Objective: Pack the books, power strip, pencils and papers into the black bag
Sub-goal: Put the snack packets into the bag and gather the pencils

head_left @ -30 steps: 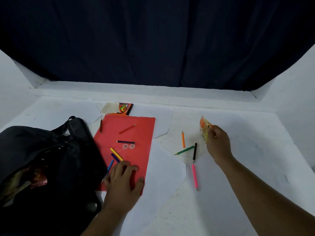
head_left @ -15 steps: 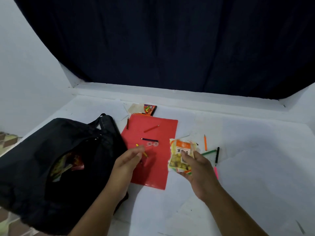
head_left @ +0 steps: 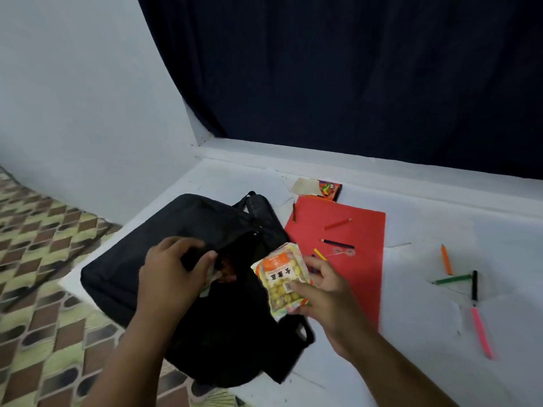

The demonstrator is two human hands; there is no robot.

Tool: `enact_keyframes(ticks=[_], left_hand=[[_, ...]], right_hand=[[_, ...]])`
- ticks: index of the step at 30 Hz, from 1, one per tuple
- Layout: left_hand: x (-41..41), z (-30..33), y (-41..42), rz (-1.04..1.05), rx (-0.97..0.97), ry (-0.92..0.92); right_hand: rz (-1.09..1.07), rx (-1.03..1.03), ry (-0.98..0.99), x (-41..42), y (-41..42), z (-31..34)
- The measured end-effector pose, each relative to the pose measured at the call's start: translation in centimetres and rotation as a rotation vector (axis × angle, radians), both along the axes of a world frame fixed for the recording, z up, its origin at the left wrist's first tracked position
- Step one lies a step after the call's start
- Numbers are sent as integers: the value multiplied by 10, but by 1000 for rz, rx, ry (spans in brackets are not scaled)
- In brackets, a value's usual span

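white surface [head_left: 426, 333], black bag [head_left: 141, 259], red folder [head_left: 361, 259], pencils [head_left: 446, 259]

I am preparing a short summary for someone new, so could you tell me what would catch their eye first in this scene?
The snack packet stands out, held by the right hand just above the open black bag at lower centre. The left hand grips the edge of the bag's opening. Behind them a red folder lies flat on the white table with pencils on it, and more pencils, one of them pink, lie scattered to the right.
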State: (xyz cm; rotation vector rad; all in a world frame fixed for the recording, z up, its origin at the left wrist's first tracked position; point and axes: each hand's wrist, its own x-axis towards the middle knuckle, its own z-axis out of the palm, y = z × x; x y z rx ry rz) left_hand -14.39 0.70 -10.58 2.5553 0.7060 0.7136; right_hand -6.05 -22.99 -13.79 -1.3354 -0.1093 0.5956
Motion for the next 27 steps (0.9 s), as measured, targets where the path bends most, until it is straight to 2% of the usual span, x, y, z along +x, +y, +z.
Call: enact_keyframes(ticks=[2, 5, 9, 10, 12, 14, 17, 20, 23, 27], left_hand=[[-6, 4, 18, -90, -7, -39], [-9, 11, 32, -158, -45, -5], [-7, 7, 38, -218, 51, 346], [-6, 4, 38, -224, 83, 358], [-5, 0, 41, -209, 60, 268], [-6, 0, 48, -203, -64, 162], [-8, 9, 60, -212, -419, -17], [-11, 20, 66, -217, -683, -76], [-13, 21, 68, -237, -762, -105], [-15, 25, 62, -248, -784, -145]], right_hand=[[53, -18, -24, -5, 22, 2], [106, -65, -24, -11, 51, 3], [45, -162, -48, -16, 84, 5], [-9, -183, -51, -16, 90, 6], [-92, -220, -43, -15, 97, 9], [-124, -228, -40, -16, 100, 12], [-135, -229, -54, -23, 104, 15], [-162, -214, -62, -28, 107, 14], [-194, -182, -63, -29, 108, 14], [-103, -79, -7, -21, 117, 22]])
